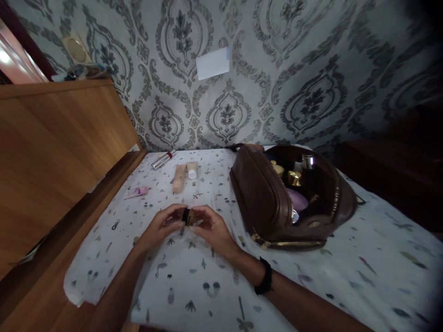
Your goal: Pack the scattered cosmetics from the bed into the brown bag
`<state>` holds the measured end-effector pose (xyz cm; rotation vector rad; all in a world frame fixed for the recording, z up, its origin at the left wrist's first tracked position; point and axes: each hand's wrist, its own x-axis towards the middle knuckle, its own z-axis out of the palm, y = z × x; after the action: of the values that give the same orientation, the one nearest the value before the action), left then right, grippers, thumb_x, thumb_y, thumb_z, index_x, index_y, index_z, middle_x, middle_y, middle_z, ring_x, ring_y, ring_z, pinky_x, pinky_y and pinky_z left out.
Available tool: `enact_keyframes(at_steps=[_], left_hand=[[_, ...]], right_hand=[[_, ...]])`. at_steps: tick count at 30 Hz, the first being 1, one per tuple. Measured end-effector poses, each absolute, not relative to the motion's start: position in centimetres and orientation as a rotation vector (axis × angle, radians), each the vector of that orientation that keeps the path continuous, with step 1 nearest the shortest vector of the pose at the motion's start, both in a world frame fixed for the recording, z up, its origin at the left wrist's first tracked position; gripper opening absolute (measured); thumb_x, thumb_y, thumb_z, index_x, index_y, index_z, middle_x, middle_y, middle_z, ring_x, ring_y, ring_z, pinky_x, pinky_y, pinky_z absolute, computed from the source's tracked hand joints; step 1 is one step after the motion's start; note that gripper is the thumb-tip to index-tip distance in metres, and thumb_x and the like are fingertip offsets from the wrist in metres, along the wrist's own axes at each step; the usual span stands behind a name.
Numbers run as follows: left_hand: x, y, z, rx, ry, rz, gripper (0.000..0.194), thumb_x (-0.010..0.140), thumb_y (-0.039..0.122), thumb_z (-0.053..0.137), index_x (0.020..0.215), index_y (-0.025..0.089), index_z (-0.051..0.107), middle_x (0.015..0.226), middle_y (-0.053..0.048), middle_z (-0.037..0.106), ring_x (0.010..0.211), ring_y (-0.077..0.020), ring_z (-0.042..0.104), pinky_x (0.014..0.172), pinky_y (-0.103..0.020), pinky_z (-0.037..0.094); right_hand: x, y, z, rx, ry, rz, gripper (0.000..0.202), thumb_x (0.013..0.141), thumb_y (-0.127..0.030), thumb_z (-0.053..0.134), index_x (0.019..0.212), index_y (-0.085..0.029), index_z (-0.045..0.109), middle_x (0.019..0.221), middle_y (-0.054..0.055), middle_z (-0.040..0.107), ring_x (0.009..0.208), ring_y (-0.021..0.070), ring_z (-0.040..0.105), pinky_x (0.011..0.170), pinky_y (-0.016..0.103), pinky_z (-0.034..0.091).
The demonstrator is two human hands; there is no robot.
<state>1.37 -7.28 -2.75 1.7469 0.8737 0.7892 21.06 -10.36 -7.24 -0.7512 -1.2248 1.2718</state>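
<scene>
A small dark jar with a brownish side (188, 216) is held between both hands above the patterned white sheet (194, 276). My left hand (162, 226) has its fingers closed on the jar's left side. On the right side, the fingers and thumb of my right hand (214, 230) grip it too. Beyond the hands lie a beige tube (179, 179) and a smaller cream tube with a white cap (192, 170). A pink tube (137, 192) lies to the left, and a silver tube with a red band (164, 159) is farther back.
An open brown bag (263, 198) stands to the right, with gold-capped bottles and a purple item (296, 200) inside. Wooden furniture (65, 161) rises along the left side. The patterned wall (228, 110) is behind, with a white card (212, 63) on it.
</scene>
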Motion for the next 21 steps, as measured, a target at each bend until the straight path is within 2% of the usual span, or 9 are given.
enact_keyframes(at_steps=[7,13,21], left_hand=[[1.2,-7.6,-2.4,1.697,0.952,0.796,0.047,0.081,0.045,0.074,0.12,0.019,0.066,0.122,-0.012,0.068,0.112,-0.0268,0.064,0.099,-0.037,0.051],[1.0,-7.4,-2.8,1.729,1.045,0.759,0.05,0.079,0.049,0.074,0.119,0.021,0.067,0.125,-0.011,0.068,0.116,-0.0287,0.065,0.102,-0.038,0.052],[1.6,-7.1,-3.2,1.849,1.13,0.858,0.05,0.078,0.056,0.07,0.117,0.025,0.07,0.118,-0.007,0.073,0.114,-0.0293,0.067,0.097,-0.034,0.056]], right_hand=[[20.7,-10.6,-6.8,-0.757,-1.15,1.36,0.046,0.068,-0.041,0.084,0.104,-0.021,0.062,0.095,0.002,0.067,0.088,0.0164,0.063,0.08,0.031,0.05],[20.6,-10.5,-6.8,-0.754,-0.965,1.54,0.065,0.051,-0.054,0.09,0.098,-0.021,0.061,0.085,-0.002,0.063,0.068,0.0118,0.058,0.055,0.023,0.046],[20.5,-9.8,-7.7,-0.695,-0.822,1.601,0.071,0.046,-0.061,0.09,0.094,-0.018,0.059,0.074,-0.003,0.062,0.06,0.0119,0.061,0.053,0.024,0.044]])
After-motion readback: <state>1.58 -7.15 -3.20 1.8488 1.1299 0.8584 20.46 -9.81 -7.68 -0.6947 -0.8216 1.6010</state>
